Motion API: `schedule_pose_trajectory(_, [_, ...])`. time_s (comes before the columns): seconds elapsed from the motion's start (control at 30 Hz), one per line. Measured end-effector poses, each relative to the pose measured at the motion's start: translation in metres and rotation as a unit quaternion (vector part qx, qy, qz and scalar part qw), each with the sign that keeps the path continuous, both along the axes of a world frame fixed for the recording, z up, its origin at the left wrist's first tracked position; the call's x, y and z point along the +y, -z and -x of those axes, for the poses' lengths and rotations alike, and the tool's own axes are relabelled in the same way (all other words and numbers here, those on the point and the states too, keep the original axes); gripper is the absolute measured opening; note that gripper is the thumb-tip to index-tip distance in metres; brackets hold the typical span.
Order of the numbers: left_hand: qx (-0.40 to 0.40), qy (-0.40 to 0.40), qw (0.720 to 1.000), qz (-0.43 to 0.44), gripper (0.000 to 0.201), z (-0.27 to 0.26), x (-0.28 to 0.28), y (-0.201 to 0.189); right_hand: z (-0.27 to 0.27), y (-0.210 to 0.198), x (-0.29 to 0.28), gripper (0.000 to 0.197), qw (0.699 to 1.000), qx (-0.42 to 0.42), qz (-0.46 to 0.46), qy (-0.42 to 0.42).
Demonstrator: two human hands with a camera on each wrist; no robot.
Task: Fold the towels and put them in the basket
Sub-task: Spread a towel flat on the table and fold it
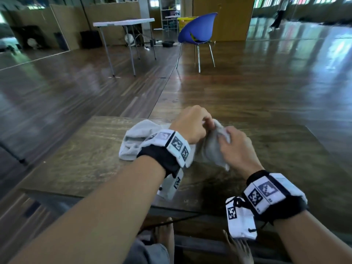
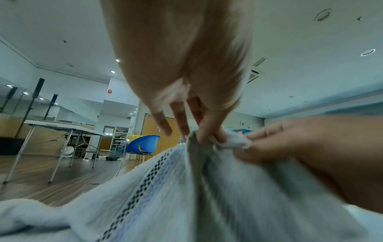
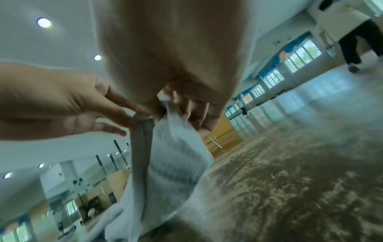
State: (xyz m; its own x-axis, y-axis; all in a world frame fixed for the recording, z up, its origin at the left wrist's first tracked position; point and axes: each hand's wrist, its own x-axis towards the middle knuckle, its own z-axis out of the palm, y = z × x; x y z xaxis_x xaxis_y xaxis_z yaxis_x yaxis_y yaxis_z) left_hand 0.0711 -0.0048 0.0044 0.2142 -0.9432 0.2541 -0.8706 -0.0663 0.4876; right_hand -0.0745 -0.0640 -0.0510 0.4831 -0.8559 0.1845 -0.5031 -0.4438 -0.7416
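A pale grey-white towel (image 1: 211, 149) hangs bunched over the wooden table (image 1: 85, 159), lifted at its top edge. My left hand (image 1: 206, 121) pinches that edge between thumb and fingertips; the left wrist view shows the pinch on the towel (image 2: 165, 188), which carries a dark dotted stripe. My right hand (image 1: 226, 135) grips the same edge close beside it, and the towel (image 3: 176, 160) drapes down from its fingers in the right wrist view. A second crumpled white towel (image 1: 133, 141) lies on the table left of my left wrist. No basket is near my hands.
A blue chair (image 1: 198, 31) stands far across the wooden floor, with a yellow basket (image 1: 183, 21) behind it. A white folding table (image 1: 123, 22) stands to their left. A person (image 3: 350, 32) walks far off to the right. My bare feet show under the table's near edge.
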Motion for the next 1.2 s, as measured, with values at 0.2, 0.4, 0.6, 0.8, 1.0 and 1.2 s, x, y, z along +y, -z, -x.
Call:
schedule_pose_trajectory(0.2, [-0.004, -0.178, 0.984, -0.027, 0.034, 0.027, -0.001, 0.02, 0.012, -0.016, -0.011, 0.018, 0.955, -0.244, -0.112, 0.122])
schedule_pose_trajectory(0.4, [0.383, -0.184, 0.893, -0.15, 0.083, 0.043, -0.008, 0.01, 0.017, -0.017, -0.004, 0.027, 0.98, -0.193, -0.056, -0.002])
schedule_pose_trajectory(0.6, [0.469, -0.143, 0.864, -0.115, 0.064, 0.04, -0.014, 0.008, 0.027, -0.007, -0.001, 0.025, 0.986, -0.102, -0.068, -0.11])
schedule_pose_trajectory(0.8, [0.258, -0.124, 0.952, -0.103, 0.024, 0.038, -0.002, 0.02, 0.032, 0.001, 0.001, 0.014, 0.967, 0.012, -0.093, -0.237])
schedule_pose_trajectory(1.0, [0.057, -0.045, 0.991, -0.116, 0.031, 0.021, 0.011, 0.033, 0.038, -0.001, -0.011, 0.025, 0.992, 0.082, 0.088, -0.046])
schedule_pose_trajectory(1.2, [0.106, 0.045, 0.988, -0.105, 0.04, 0.022, 0.022, 0.045, 0.031, 0.005, -0.015, 0.051, 0.971, 0.064, 0.086, -0.215])
